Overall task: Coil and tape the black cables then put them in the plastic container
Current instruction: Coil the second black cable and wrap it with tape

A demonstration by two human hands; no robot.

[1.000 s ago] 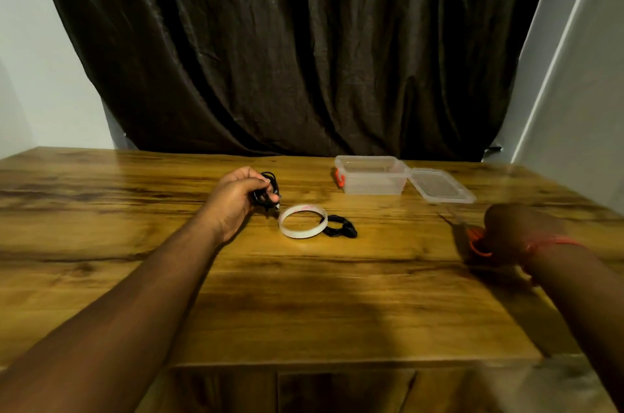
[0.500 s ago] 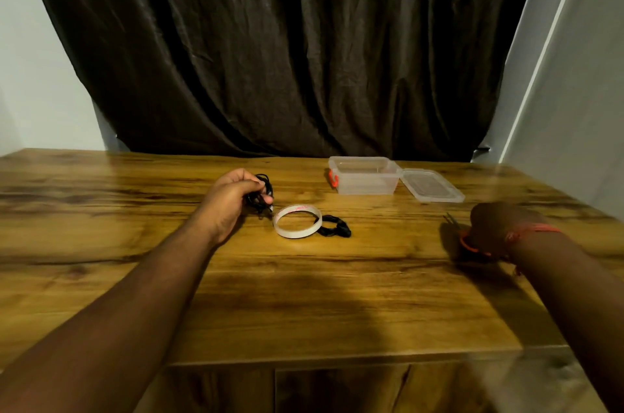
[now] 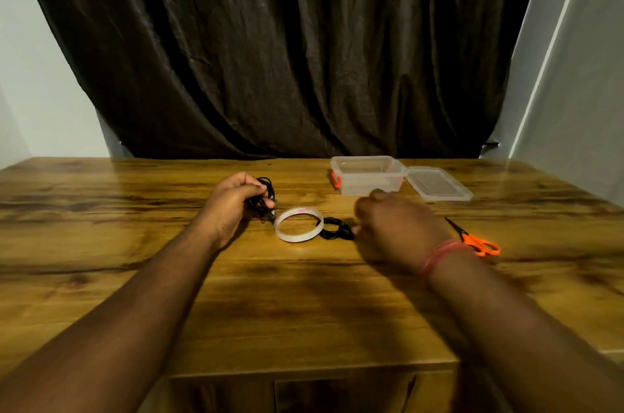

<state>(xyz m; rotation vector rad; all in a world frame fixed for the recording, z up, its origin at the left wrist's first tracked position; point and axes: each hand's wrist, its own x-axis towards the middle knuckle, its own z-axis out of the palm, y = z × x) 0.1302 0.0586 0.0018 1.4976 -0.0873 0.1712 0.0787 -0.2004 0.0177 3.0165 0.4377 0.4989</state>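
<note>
My left hand grips a bundle of coiled black cable just above the table, left of the white tape roll. A second coiled black cable lies on the table against the roll's right side. My right hand, blurred by motion, is right beside it. Its fingers are loosely curled, the fingertips reach the cable's right end, and it holds nothing. The clear plastic container stands open at the back, its lid lying to its right.
Orange-handled scissors lie on the table to the right of my right wrist. The wooden table ends at a front edge near me. A dark curtain hangs behind the table.
My right hand has let go of the scissors, which now lie on the table. It has swung left to the second cable. My left hand still holds its cable.
</note>
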